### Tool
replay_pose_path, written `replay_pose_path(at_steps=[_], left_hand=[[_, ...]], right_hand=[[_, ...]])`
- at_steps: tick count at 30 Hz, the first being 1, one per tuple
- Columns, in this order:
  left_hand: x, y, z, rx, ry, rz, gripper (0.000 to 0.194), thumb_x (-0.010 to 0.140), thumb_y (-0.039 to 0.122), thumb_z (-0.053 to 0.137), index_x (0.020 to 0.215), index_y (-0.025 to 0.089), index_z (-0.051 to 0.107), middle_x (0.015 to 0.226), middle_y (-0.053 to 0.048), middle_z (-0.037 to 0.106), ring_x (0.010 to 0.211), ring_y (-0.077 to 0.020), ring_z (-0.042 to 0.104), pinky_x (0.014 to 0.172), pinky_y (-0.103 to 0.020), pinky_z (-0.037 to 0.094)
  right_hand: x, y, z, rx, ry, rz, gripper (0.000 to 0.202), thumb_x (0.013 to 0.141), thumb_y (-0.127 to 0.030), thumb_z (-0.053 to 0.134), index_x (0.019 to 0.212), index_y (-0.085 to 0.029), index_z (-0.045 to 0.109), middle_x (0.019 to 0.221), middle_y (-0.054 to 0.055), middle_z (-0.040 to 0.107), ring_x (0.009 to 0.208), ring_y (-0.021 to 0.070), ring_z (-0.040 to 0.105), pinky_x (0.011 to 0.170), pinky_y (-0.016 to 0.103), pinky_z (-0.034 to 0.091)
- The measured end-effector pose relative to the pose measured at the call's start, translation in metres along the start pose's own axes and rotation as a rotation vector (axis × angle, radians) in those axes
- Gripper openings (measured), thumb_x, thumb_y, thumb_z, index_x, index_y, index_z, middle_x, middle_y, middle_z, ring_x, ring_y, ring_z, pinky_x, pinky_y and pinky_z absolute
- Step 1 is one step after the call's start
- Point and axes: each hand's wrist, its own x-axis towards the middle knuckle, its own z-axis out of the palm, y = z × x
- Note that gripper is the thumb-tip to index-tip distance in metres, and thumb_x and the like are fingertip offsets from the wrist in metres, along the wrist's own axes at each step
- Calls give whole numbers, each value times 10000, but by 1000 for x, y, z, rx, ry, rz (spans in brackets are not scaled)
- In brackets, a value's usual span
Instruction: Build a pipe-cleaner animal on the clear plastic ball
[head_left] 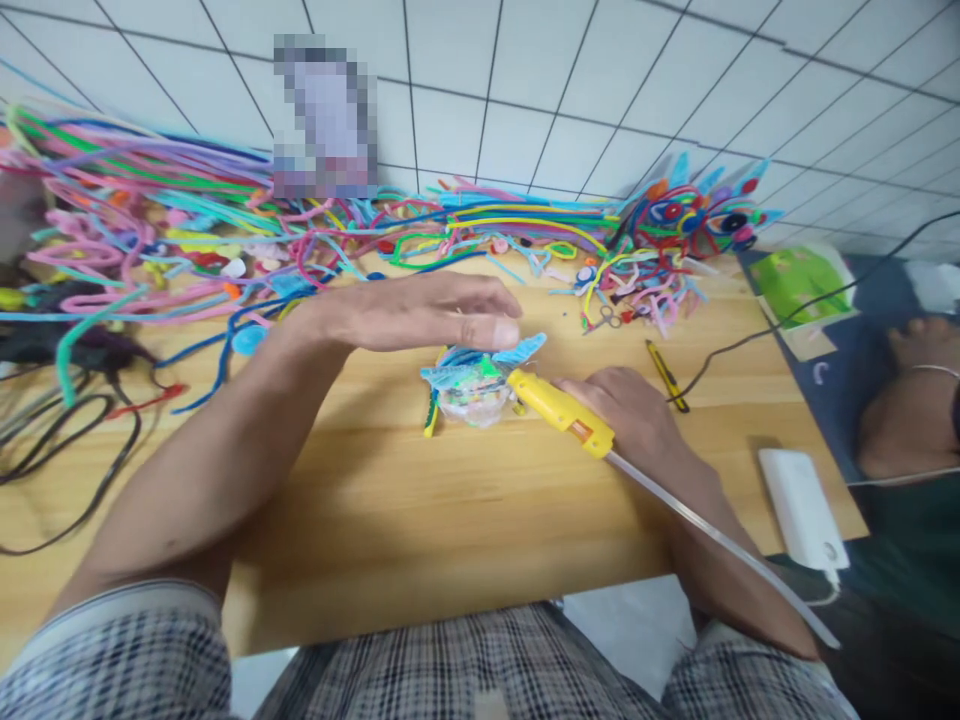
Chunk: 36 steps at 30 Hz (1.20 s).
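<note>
On the wooden table [450, 530] sits a small craft piece [480, 395] made of coloured pipe cleaners, with light blue wing-like parts on top and a whitish, shiny lower body. My left hand [427, 312] is just above and behind it, fingers stretched out and thumb apart, the thumb tip close to a blue part. Whether it touches is unclear. My right hand [622, 405] is wrapped round a yellow hot glue gun [562, 410], whose nozzle end points at the craft piece. A long clear glue stick [720, 540] sticks out of the gun's back.
Heaps of pipe cleaners [135, 220] line the wall side. Finished colourful figures [697, 210], scissors [609, 318] and a yellow utility knife [666, 375] lie at right, near a white power bank [802, 505]. Black cables [97, 480] lie left. Another person's arm [911, 410] shows far right.
</note>
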Motion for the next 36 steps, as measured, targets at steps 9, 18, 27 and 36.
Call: replay_pose_path(at_steps=[9,18,27,36], left_hand=[[-57,-25,62,-127,346,4,1265,694,603,990,1746,329,342,1692,-186,535,1525,-410,566,1247,-570,493],[-39,-58,133,-313,592,-22,1307,642,769,961,1693,284,355,1601,-212,591,1539,-393,567,1301,-557,465],[-36,-70,146,-386,664,38,1077,668,579,1035,1547,214,531,1550,-216,638,1429,-388,652,1262,-580,495],[-35,-75,151,-328,688,104,989,710,543,1019,1522,227,549,1529,-186,663,1396,-370,681,1233,-573,536]], right_hand=[[-2,2,10,46,8,33,318,1076,-219,542,1342,-199,713,937,81,743,904,267,665,841,383,477],[2,7,6,37,12,-54,344,1138,-288,458,1351,-147,689,938,88,746,887,263,680,819,380,498],[4,5,0,-15,-55,-38,398,1160,-274,372,1366,-162,694,953,101,756,897,256,688,805,371,499],[6,5,-4,-43,-77,-52,353,1124,-260,461,1356,-164,710,917,91,749,858,258,662,767,372,460]])
